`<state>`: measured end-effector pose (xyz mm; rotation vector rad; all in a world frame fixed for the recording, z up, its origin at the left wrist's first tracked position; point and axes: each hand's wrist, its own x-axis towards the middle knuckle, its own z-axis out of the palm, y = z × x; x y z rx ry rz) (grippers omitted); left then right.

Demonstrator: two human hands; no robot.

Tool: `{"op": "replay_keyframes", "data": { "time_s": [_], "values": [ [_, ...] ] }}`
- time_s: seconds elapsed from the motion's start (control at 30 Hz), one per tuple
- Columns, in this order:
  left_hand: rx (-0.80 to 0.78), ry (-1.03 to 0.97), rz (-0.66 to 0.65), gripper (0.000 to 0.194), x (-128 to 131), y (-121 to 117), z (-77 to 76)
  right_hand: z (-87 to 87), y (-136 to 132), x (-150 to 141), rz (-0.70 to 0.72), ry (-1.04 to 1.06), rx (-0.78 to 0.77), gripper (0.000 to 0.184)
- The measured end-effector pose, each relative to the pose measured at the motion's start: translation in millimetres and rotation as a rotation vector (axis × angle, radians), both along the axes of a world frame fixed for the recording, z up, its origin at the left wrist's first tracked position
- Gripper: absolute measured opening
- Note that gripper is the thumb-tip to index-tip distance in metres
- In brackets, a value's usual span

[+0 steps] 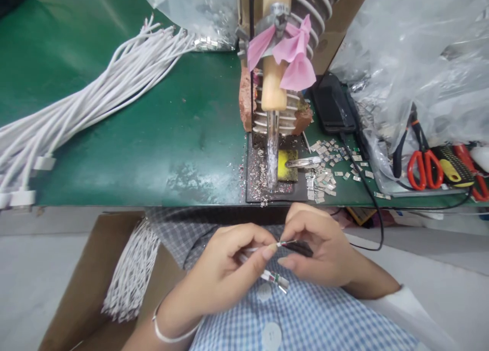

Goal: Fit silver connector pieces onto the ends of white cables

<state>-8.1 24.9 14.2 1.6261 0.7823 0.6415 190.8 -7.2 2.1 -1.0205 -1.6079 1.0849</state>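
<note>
Held close to my body, my left hand (233, 264) pinches a white cable (279, 244) between thumb and index finger, its thin wires pointing right. A second cable end with a green-and-silver USB plug (278, 279) sticks out below the left fingers. My right hand (321, 244) is curled at the cable's tip, index fingertip beside the wires. A dark slim thing shows inside the right fingers; its kind is unclear. Beyond the hands, a soldering iron (272, 150) with a wooden handle hangs tip-down above a yellow sponge (286, 165).
Loose small metal connectors (324, 183) lie on the green table (153, 137). A white cable bundle (114, 76) stretches across its left. Red-handled pliers (424, 167), a phone (333, 106) and plastic bags (420, 50) are at right. A cardboard box (87, 259) holds more cables.
</note>
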Motion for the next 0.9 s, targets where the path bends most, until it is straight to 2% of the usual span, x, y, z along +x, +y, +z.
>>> {"op": "replay_keyframes", "data": {
  "time_s": [0.17, 0.4, 0.67, 0.9],
  "values": [
    [-0.024, 0.0, 0.003, 0.014, -1.2, -1.6, -1.4, 1.2, -0.1, -2.4, -0.019, -0.023, 0.044, 0.013],
    [-0.111, -0.005, 0.059, 0.012, -2.7, -5.0, -5.5, 9.4, -4.6, 14.0, -0.086, 0.029, 0.049, 0.015],
    [-0.187, -0.02, 0.121, 0.013, 0.1, -4.8, -7.5, 2.1, -5.4, 19.1, -0.107, 0.0, 0.158, 0.013],
    [-0.184, -0.046, 0.117, 0.012, -0.4, -5.9, -6.2, 4.9, -8.2, 24.5, -0.167, -0.017, 0.147, 0.012]
  ]
}}
